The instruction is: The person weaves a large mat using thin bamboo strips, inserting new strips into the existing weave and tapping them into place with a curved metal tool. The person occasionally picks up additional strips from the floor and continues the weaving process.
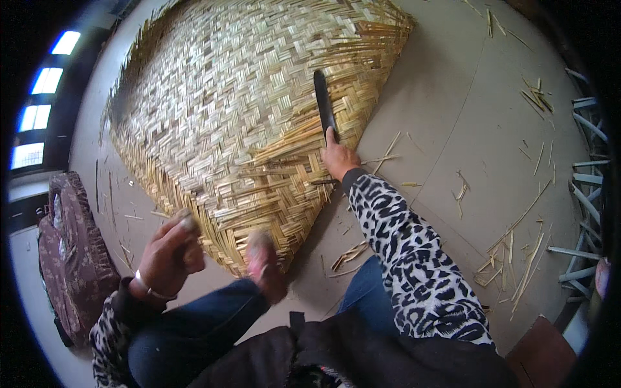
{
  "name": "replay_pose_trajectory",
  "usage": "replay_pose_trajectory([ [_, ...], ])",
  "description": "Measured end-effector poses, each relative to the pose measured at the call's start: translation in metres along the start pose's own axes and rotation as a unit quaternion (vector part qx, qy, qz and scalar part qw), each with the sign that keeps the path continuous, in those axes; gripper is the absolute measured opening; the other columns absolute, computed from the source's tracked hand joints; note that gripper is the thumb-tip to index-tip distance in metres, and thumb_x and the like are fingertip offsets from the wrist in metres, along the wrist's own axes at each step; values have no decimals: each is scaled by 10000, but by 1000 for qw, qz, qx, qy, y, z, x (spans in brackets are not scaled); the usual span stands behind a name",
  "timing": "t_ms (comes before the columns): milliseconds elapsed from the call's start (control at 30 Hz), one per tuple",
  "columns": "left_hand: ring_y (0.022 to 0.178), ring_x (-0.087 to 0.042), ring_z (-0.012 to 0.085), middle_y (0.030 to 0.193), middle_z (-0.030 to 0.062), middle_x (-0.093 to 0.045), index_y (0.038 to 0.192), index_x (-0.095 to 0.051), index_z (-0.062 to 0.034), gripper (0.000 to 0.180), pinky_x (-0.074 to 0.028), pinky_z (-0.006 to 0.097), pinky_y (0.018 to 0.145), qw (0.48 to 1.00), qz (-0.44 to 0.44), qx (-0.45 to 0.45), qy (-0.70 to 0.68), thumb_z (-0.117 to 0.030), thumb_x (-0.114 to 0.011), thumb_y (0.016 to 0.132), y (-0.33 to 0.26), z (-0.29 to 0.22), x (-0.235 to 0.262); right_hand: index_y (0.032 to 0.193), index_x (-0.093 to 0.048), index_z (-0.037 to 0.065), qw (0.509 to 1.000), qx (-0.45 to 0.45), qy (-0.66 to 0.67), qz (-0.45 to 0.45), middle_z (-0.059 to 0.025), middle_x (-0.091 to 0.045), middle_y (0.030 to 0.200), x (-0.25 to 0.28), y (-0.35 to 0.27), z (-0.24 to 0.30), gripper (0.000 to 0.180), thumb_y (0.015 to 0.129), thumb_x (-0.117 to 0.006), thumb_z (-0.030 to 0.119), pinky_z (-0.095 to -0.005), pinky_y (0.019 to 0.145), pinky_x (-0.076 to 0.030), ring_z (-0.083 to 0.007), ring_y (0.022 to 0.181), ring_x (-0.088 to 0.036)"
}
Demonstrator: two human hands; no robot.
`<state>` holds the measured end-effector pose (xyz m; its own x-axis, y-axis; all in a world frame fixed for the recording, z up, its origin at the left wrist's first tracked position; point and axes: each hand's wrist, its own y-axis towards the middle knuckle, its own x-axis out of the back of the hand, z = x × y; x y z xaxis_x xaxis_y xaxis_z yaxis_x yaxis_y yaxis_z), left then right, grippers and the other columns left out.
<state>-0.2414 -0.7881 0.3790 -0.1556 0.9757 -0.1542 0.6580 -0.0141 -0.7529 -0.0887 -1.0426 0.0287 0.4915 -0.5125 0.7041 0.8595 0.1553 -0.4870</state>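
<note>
A large woven straw mat (213, 90) lies on the floor before me, with loose strip ends along its edges. My right hand (339, 160) is closed round a long, dark, flat blade-like tool (324, 103) with a rounded tip. The tool lies over the mat's right part, pointing away from me. My left hand (169, 255) is raised just off the near left edge of the mat, its fingers curled together; whatever they may hold cannot be made out. My bare foot (262, 262) rests on the mat's near corner.
Cut straw scraps (511, 258) litter the floor on the right. Pale metal tubes (587, 187) stand along the far right side. A brown patterned bag (74, 258) sits at the left, below a row of bright windows (39, 116).
</note>
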Motion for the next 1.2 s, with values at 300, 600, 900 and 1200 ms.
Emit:
replay_pose_trajectory([
  [300, 590, -557, 141, 707, 54, -610, 909, -621, -22, 232, -451, 282, 556, 993, 21, -42, 105, -235, -575, 990, 218, 37, -35, 1576, -96, 219, 998, -43, 19, 41, -275, -661, 1118, 14, -8, 14, 749, 956, -498, 343, -553, 866, -481, -447, 1010, -641],
  [600, 796, -690, 365, 831, 167, -712, 916, -689, -77, 273, -542, 459, 718, 645, 202, -152, 721, -330, -597, 871, 404, 74, 40, 1579, -47, 173, 996, -41, 4, 83, -284, -676, 961, 28, -6, 11, 776, 960, -498, 297, -555, 757, -509, -458, 832, -656],
  [900, 988, -676, 391, 1025, 183, -706, 1057, -688, -106, 238, -550, 493, 799, 610, 269, -16, 745, -204, -568, 877, 429, 79, 13, 1589, -77, 250, 976, -30, -9, 218, -313, -636, 1053, 88, 1, 3, 745, 975, -471, 398, -507, 782, -523, -429, 892, -667],
  [1200, 983, -671, 414, 1055, 244, -689, 1197, -642, -101, 370, -528, 504, 834, 684, 215, -48, 695, -342, -496, 957, 402, 59, 6, 1510, -361, 212, 924, 118, -333, 146, -157, -615, 844, 332, -98, -56, 544, 979, -452, 139, -474, 634, -520, -310, 715, -652],
])
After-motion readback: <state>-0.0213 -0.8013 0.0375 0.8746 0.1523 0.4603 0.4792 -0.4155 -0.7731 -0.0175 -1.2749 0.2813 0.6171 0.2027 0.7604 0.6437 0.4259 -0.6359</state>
